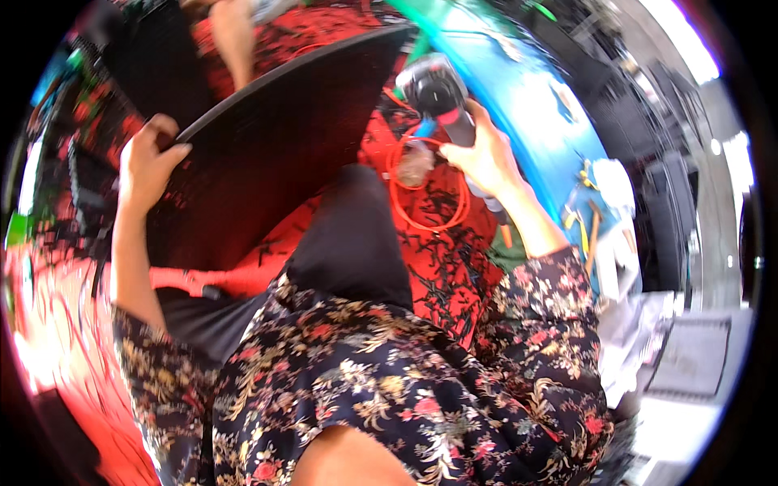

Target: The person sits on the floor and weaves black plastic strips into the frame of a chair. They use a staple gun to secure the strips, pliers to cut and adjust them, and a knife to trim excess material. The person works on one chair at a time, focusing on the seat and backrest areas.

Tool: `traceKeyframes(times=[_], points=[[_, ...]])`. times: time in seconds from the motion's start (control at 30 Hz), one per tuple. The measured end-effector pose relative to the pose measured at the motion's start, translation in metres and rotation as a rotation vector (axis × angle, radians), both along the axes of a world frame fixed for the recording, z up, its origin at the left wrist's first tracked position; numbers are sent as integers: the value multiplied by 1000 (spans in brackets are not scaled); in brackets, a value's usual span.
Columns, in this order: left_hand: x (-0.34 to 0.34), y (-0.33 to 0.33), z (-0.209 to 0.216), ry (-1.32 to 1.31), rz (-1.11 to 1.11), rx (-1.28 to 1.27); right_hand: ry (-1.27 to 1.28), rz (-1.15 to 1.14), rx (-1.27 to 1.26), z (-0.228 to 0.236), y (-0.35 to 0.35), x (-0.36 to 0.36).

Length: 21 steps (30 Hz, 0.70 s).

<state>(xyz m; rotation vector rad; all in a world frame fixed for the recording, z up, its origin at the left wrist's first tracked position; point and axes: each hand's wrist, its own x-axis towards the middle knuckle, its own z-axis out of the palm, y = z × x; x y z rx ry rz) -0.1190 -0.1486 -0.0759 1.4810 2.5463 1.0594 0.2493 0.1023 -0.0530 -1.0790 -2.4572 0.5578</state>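
A large black panel (pixel 267 142) stands tilted in front of me, its top edge rising toward the right. My left hand (pixel 147 166) is closed around its left edge, with the thumb on the near face. In my right hand (pixel 489 158) is a handheld power tool (pixel 438 91), grey and black with a red band. The fingers wrap round its handle, and its head is beside the panel's upper right end. A loop of orange cord or hose (pixel 429 228) hangs below the tool. Whether it joins the tool cannot be made out.
Black scraps (pixel 442 283) litter the red floor covering (pixel 425 263). A shiny blue surface (pixel 527 105) curves along the right, with a wooden-handled tool (pixel 594 235) near its lower end. Another person's bare limb (pixel 231 40) shows beyond the panel. Black stacked items (pixel 673 202) stand far right.
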Motion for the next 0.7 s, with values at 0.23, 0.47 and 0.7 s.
traceKeyframes(times=[0.23,0.47,0.7], points=[[-6,-23,5,80,-37,141,-148,-496,-89,25,106,63],[-7,-40,34,84,-27,88,-472,-799,-127,14,179,96],[2,-105,82,60,176,54,-307,-638,-118,-12,238,57]])
